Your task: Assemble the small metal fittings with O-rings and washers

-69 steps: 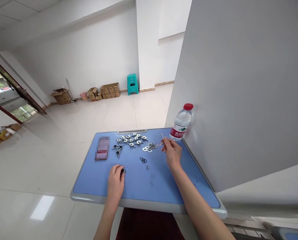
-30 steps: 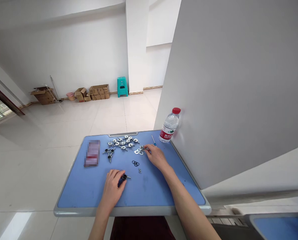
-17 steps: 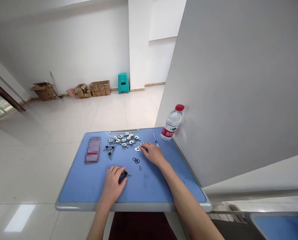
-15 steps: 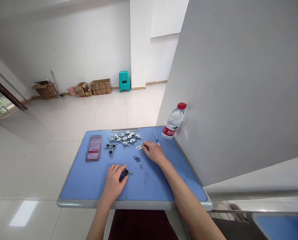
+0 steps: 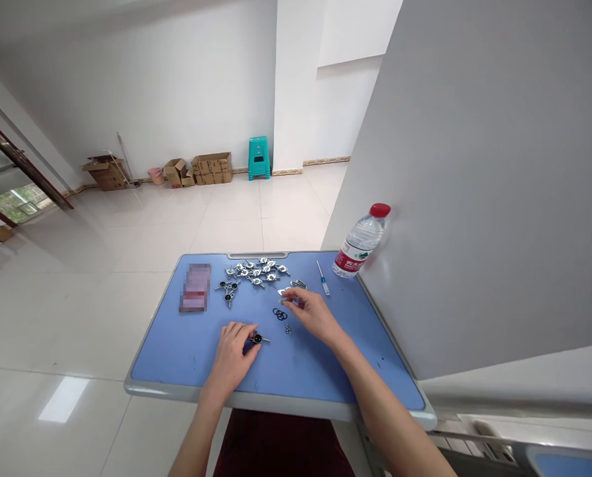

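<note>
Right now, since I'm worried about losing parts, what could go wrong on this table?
The small black rings and tiny fitting lie loose just below the right hand, so a slip could scatter them. The bottle stands upright at the far corner of the table, and a careless reach for the screwdriver beside it might tip it onto the parts.

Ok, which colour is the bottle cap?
The bottle cap is red, clearest in the head view.
</note>
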Motion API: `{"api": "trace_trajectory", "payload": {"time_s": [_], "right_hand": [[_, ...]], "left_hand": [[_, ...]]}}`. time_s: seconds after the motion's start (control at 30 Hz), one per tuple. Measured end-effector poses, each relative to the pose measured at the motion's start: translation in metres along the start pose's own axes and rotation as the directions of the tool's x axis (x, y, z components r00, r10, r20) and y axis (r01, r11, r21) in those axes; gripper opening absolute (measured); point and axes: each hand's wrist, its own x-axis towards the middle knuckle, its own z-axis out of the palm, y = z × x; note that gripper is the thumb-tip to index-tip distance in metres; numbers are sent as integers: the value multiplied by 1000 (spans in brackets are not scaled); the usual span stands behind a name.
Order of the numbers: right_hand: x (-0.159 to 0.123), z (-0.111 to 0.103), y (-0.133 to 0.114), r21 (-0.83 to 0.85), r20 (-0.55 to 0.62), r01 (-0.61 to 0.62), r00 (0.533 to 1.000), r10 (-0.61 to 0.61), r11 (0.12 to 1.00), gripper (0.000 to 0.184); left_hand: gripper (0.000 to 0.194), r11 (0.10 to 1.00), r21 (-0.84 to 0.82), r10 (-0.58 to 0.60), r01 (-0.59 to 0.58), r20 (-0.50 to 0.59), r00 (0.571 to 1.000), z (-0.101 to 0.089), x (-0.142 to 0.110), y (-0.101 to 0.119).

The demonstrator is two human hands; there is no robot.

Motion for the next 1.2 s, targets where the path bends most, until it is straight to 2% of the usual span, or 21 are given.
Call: {"api": "trace_trajectory", "payload": {"time_s": [0.07,0.2,0.33,0.53,0.63,0.7,0.8,0.9,1.0,1.2], "right_hand": [[-8,7,-13,88,122,71,989,-81,994,12],[-21,23,-30,52,268,184,944,-191,982,13],[-28,36,-31,-99,313,299,915,-256,949,15],[-33,50,-28,-361,352,417,889,-292,834,13],[-35,52,-30,-408,349,427,889,-295,807,11],[-35,49,-31,-383,353,426,887,-297,820,12],[-31,39,-29,-286,318,379,904,-286,880,19],[-21,23,-22,-253,176,253,961,-213,934,25],[-12,6,-11,-268,52,114,993,-103,957,25],[2,-21,10,-297,-26,-144,989,143,944,15]], "left_hand": [[26,1000,19,-7,8,-10,1000,-1,1,1],[13,999,26,-28,28,2,1000,-2,2,4],[5,999,22,-36,36,15,999,-2,2,6],[10,999,49,-17,16,12,1000,-1,4,8],[11,999,33,-15,14,7,1000,-1,3,7],[11,1000,24,-7,7,3,1000,-1,3,6],[7,1000,20,3,-3,2,1000,-1,2,4],[5,1000,26,10,-10,-2,1000,-1,2,4],[7,999,30,21,-21,-4,1000,-2,2,4],[9,999,28,43,-43,-17,999,0,1,-1]]}}
